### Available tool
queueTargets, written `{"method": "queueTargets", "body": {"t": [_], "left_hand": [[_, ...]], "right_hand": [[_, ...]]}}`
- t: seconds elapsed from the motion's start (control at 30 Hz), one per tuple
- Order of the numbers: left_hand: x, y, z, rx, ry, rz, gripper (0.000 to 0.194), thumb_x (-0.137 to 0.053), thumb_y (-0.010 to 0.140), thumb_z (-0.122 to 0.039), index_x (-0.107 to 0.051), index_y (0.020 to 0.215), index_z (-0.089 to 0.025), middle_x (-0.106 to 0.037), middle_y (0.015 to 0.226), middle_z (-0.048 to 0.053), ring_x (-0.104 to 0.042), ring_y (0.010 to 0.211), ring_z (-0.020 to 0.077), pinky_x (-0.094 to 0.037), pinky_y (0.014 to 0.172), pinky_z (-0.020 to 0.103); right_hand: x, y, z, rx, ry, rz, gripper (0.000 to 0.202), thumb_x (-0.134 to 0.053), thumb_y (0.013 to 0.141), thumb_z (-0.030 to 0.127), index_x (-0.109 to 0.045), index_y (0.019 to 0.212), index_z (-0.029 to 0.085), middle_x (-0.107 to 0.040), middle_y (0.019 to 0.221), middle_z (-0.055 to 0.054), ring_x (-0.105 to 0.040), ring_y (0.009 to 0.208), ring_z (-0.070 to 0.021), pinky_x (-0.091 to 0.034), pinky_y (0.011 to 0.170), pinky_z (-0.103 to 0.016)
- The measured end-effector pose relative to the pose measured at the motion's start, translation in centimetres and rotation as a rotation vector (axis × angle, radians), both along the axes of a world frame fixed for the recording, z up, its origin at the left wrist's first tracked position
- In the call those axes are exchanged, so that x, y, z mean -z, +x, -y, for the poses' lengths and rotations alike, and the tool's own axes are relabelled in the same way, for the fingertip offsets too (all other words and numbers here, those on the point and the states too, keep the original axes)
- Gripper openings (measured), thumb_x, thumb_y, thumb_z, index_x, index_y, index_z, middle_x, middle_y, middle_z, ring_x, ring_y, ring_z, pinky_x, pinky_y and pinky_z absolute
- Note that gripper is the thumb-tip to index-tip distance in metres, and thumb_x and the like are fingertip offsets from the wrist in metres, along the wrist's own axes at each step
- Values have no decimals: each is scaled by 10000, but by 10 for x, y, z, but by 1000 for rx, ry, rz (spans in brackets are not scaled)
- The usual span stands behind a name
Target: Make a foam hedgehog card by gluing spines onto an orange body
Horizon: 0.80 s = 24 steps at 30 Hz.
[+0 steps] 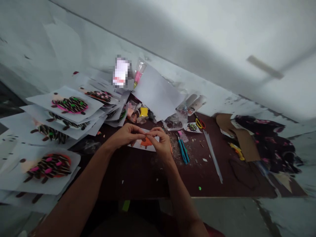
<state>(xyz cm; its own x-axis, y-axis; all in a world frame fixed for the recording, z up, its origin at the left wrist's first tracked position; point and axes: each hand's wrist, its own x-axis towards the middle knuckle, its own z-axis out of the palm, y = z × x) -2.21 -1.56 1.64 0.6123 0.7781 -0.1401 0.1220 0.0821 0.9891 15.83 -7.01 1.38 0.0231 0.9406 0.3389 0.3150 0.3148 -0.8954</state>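
Note:
Above a white card [151, 147] bearing an orange shape [146, 142], my two hands meet at the fingertips. My left hand [125, 135] is closed in a pinch, its thumb and forefinger pressed together near the card's left side. My right hand [160, 140] is pinched as well, its tips touching or almost touching those of the left. Whatever lies between the fingers is too small to make out. The hands partly cover the card, which rests on the dark brown table [138, 179].
Stacked sheets with hedgehog figures [70, 104] fill the left. Teal-handled pliers or cutters [182, 149], scissors [200, 123] and clear sticks [213, 158] lie right of the hands. Behind are a yellow block [143, 112], plastic bags and white paper [156, 92]. Cardboard [247, 141] lies farther right.

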Motion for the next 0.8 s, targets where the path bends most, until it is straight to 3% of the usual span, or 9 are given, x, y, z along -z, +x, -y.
{"method": "queueTargets", "body": {"t": [0.13, 0.23, 0.33, 0.47, 0.6, 0.8], "left_hand": [[-3, -4, 0, 43, 23, -40, 271, -674, 794, -385, -764, 915, -160, -638, 613, -2, -445, 435, 64, -328, 421, 190], [-4, -6, -1, 56, 36, -78, 313, -633, 816, -379, -749, 1011, -163, -703, 738, 25, -466, 431, 66, -335, 415, 195], [1, -8, -5, -101, 62, -161, 338, -579, 833, -333, -715, 1079, -146, -733, 872, 59, -472, 418, 68, -355, 415, 208], [9, -10, -10, -252, 205, -403, 280, -525, 823, -263, -731, 957, -129, -724, 797, 65, -526, 457, 113, -422, 492, 249], [9, -11, -10, -217, 328, -624, 246, -525, 798, -216, -749, 876, -151, -739, 805, 74, -611, 587, 162, -449, 594, 269], [3, -13, -8, -145, 314, -743, 229, -526, 764, -185, -748, 818, -180, -757, 790, 62, -641, 647, 189, -421, 617, 282]], "right_hand": [[-4, -1, 2, -6, -3, 99, 42, -718, 816, 240, -760, 821, 235, -606, 889, -20, -574, 816, -141, -479, 740, -281], [-1, -2, 6, 53, 13, 193, 57, -695, 844, 244, -747, 831, 222, -594, 873, -14, -552, 769, -131, -459, 707, -271], [7, -2, 16, 130, 66, 398, 100, -653, 881, 216, -730, 817, 209, -596, 822, -13, -551, 779, -145, -432, 728, -284], [24, -6, 33, 169, 141, 687, 138, -621, 913, 209, -713, 813, 193, -597, 751, -17, -548, 757, -160, -387, 723, -297], [36, -10, 38, 195, 181, 871, 159, -596, 939, 230, -709, 831, 200, -601, 751, -24, -538, 753, -166, -357, 712, -298], [43, -12, 30, 187, 230, 993, 218, -554, 966, 248, -698, 806, 215, -588, 747, -26, -525, 773, -168, -338, 718, -296]]}}
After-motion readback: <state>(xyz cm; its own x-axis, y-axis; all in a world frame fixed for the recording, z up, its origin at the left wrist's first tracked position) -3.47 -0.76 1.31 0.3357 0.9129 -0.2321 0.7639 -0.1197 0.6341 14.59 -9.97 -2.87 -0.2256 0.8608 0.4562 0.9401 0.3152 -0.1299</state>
